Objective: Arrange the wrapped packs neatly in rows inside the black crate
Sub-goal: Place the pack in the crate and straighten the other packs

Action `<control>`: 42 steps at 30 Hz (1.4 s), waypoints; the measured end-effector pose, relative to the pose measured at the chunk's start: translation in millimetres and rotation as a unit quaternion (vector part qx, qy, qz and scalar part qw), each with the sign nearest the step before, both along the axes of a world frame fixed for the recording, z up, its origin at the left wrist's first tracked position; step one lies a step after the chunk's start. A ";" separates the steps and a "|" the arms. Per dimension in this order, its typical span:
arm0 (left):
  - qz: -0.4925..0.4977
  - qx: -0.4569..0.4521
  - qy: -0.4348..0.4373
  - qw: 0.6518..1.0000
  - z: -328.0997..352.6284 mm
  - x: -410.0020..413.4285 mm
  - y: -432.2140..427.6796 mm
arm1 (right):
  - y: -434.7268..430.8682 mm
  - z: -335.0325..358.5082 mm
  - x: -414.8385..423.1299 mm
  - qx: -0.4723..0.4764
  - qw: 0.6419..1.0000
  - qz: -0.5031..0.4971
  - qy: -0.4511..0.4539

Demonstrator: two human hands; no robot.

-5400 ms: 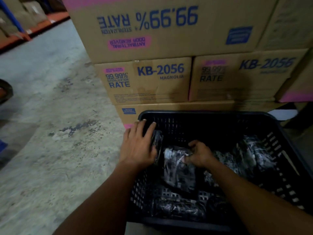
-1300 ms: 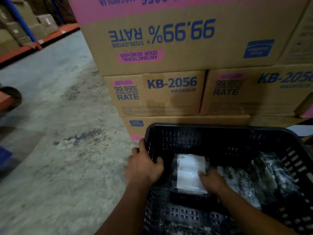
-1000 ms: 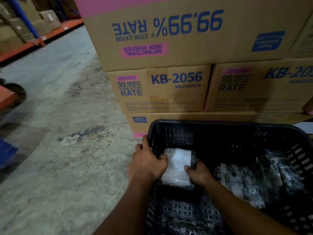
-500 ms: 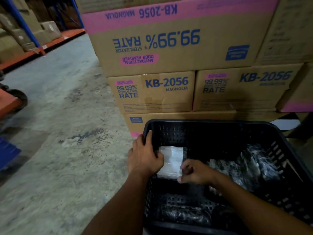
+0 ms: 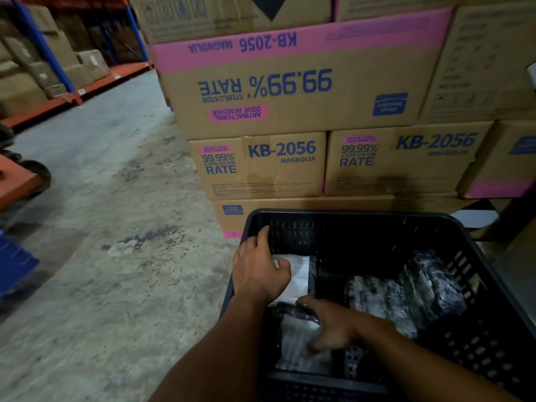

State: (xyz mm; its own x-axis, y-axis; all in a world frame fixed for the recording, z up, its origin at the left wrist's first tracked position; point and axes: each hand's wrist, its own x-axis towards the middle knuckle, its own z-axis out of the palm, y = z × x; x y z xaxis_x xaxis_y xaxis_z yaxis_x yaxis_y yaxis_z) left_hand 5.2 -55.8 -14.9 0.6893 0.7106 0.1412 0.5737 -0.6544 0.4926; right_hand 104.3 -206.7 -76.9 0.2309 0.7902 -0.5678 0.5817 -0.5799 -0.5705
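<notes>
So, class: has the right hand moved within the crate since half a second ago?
Yes. The right hand has pulled back from beside the white-faced pack toward the black crate's near wall, onto another pack.

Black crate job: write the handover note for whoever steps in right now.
Left hand presses a white-faced wrapped pack upright against the left wall of the black plastic slatted crate.
Right hand reaches onto a second wrapped pack at the near-left corner; grip unclear.
Done: one pack stood at the left wall.
Left: the loose dark wrapped packs heaped on the right still need rows.
</notes>
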 end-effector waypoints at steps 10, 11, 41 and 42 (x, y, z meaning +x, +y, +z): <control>0.078 -0.277 -0.157 0.945 12.7 5.3 3.3 | -0.1 73.7 64.9 0.205 0.967 -0.130 0.081; 0.066 -0.329 -0.167 0.927 13.5 6.8 3.3 | -3.1 83.7 74.3 0.231 0.955 -0.157 0.103; 0.127 -0.167 -0.168 0.963 20.8 -1.9 46.0 | 11.5 2.3 66.8 0.224 0.854 -0.432 0.182; 0.113 -0.149 -0.153 0.970 16.4 -4.0 45.3 | 19.1 -7.9 60.6 0.220 0.854 -0.443 0.163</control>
State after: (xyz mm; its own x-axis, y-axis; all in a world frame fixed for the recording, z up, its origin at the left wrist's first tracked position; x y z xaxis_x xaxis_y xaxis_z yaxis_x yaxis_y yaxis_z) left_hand 1.2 -10.5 1.5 0.4694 0.8793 0.0807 0.4821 -0.3318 0.8108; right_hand 164.9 -187.6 -84.8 0.7350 0.5403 -0.4097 -0.2055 -0.3984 -0.8939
